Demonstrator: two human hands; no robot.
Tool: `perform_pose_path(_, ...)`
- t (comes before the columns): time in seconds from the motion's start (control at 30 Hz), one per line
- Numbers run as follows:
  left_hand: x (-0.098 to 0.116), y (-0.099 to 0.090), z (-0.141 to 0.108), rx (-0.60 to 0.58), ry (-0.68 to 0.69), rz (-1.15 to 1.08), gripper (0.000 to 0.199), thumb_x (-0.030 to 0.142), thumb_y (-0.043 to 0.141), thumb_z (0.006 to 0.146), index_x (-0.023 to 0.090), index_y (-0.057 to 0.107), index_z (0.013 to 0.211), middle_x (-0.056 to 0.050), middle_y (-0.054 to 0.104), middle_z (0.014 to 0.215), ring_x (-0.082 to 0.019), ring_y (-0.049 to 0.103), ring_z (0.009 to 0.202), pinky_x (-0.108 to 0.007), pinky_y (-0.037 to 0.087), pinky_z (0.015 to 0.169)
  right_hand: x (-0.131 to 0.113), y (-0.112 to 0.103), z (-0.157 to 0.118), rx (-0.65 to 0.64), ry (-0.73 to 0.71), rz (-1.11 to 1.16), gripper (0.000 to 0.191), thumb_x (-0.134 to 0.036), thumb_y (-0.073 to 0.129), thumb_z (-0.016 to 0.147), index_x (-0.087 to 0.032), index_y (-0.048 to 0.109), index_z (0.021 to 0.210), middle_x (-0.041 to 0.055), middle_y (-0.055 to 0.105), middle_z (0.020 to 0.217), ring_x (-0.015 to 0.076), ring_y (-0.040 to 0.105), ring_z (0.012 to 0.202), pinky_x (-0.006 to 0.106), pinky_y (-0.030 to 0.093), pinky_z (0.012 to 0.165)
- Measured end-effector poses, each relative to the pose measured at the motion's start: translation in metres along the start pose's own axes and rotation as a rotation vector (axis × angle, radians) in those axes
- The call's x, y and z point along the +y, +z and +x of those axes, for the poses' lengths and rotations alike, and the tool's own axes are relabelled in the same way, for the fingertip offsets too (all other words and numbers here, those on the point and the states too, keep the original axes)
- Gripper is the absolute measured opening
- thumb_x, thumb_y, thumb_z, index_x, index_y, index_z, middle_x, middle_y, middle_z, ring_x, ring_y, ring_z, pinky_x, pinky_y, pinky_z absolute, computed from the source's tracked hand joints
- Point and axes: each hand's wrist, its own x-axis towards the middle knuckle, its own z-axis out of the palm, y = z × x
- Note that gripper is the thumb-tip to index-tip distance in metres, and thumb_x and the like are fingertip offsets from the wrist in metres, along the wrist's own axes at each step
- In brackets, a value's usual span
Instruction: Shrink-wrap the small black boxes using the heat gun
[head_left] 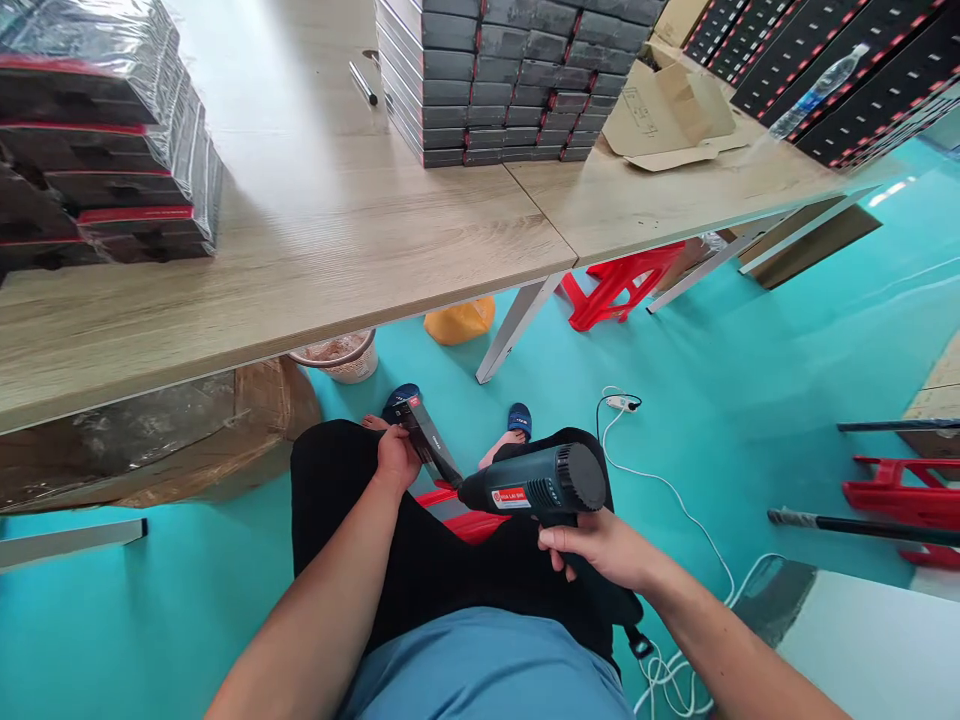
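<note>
My right hand (pixel 589 548) is wrapped around the handle of a dark green heat gun (pixel 534 480) with a red and white label. Its nozzle points left, close to a thin dark box (pixel 429 436) with a red end. That box is gripped by my left hand (pixel 397 458), tilted above my lap. Whether the nozzle touches the box I cannot tell. Below both things lie my black-clad legs and a red stool seat (pixel 469 524) between them.
On the wooden table (pixel 315 260) stand stacks of dark boxes (pixel 517 95), wrapped boxes (pixel 112 150) and torn cardboard (pixel 667 115). Underneath are a waste basket (pixel 349 358), a yellow bag (pixel 459 321) and a red stool (pixel 619 285). A power strip (pixel 622 402) and white cables (pixel 679 490) lie on the floor.
</note>
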Motion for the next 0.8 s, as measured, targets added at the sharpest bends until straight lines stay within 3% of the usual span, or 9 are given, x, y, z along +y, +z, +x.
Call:
perform_pose_path(0.1,0.002,0.003,-0.007,-0.057,-0.023,0.012,0.033,0.028,0.052,0.082,0.013,0.068,0.106,-0.006,0.068,0.075,-0.021,0.065,0.060,-0.032,0.052,0.055,0.012,-0.009,-0.004,0.043,0.047,0.058,0.028,-0.034,0.077,0.073,-0.014,0.071,0.091,0.0032,0.069,0.075,0.0155,0.063,0.060,0.026,0.052,0.052)
perform_pose_path(0.2,0.007,0.004,-0.018,-0.181,-0.103,0.029,0.054,0.062,0.054,0.088,0.015,0.067,0.113,-0.011,0.071,0.081,-0.026,0.069,0.066,-0.034,0.052,0.052,0.020,-0.020,-0.002,0.093,0.077,0.211,0.031,-0.034,0.076,0.076,-0.013,0.072,0.099,0.0052,0.072,0.079,0.0147,0.064,0.060,0.024,0.053,0.051)
perform_pose_path(0.27,0.009,0.006,-0.026,-0.254,-0.184,0.020,0.066,0.073,0.053,0.086,0.016,0.066,0.117,-0.015,0.073,0.092,-0.031,0.072,0.077,-0.035,0.054,0.053,0.022,-0.027,0.006,0.137,0.086,0.357,0.030,-0.031,0.077,0.076,-0.012,0.073,0.099,0.0058,0.072,0.079,0.0144,0.065,0.060,0.022,0.053,0.048)
perform_pose_path(0.37,0.010,0.009,-0.034,-0.316,-0.286,0.033,0.060,0.061,0.052,0.092,0.011,0.065,0.122,-0.021,0.074,0.102,-0.034,0.074,0.089,-0.040,0.059,0.062,0.015,-0.032,0.028,0.198,0.073,0.531,0.021,-0.026,0.075,0.077,-0.011,0.073,0.092,0.0056,0.070,0.075,0.0123,0.063,0.058,0.020,0.053,0.047)
perform_pose_path(0.47,0.006,0.012,-0.036,-0.311,-0.326,0.107,0.051,0.044,0.054,0.092,0.005,0.066,0.124,-0.022,0.076,0.099,-0.033,0.075,0.085,-0.044,0.061,0.071,-0.003,-0.025,0.052,0.204,0.009,0.579,0.013,-0.024,0.070,0.081,-0.012,0.072,0.086,0.0047,0.069,0.073,0.0108,0.062,0.057,0.018,0.053,0.048)
perform_pose_path(0.57,0.003,0.013,-0.034,-0.281,-0.347,0.173,0.050,0.043,0.060,0.089,0.006,0.069,0.121,-0.021,0.077,0.094,-0.034,0.075,0.081,-0.045,0.061,0.071,-0.027,-0.011,0.060,0.154,-0.070,0.570,0.014,-0.026,0.071,0.082,-0.014,0.073,0.088,0.0054,0.070,0.075,0.0129,0.064,0.061,0.020,0.053,0.049)
perform_pose_path(0.63,0.003,0.012,-0.034,-0.243,-0.348,0.205,0.048,0.044,0.062,0.088,0.008,0.071,0.119,-0.019,0.077,0.090,-0.034,0.075,0.078,-0.045,0.060,0.070,-0.043,-0.003,0.052,0.042,-0.097,0.476,0.016,-0.025,0.076,0.078,-0.013,0.074,0.089,0.0068,0.073,0.076,0.0160,0.065,0.061,0.023,0.053,0.048)
perform_pose_path(0.73,0.004,0.010,-0.035,-0.239,-0.297,0.168,0.046,0.042,0.061,0.089,0.009,0.071,0.119,-0.017,0.078,0.090,-0.034,0.076,0.084,-0.046,0.060,0.077,-0.059,-0.004,0.032,-0.242,-0.112,0.059,0.014,-0.025,0.080,0.073,-0.015,0.072,0.078,0.0026,0.068,0.063,0.0164,0.062,0.056,0.026,0.050,0.047)
perform_pose_path(0.8,0.006,0.010,-0.036,-0.262,-0.307,0.138,0.050,0.046,0.060,0.089,0.009,0.070,0.121,-0.018,0.078,0.094,-0.036,0.075,0.091,-0.048,0.059,0.080,-0.065,-0.010,0.024,-0.204,-0.118,-0.077,0.015,-0.027,0.079,0.072,-0.016,0.071,0.077,0.0003,0.065,0.058,0.0160,0.059,0.054,0.027,0.049,0.047)
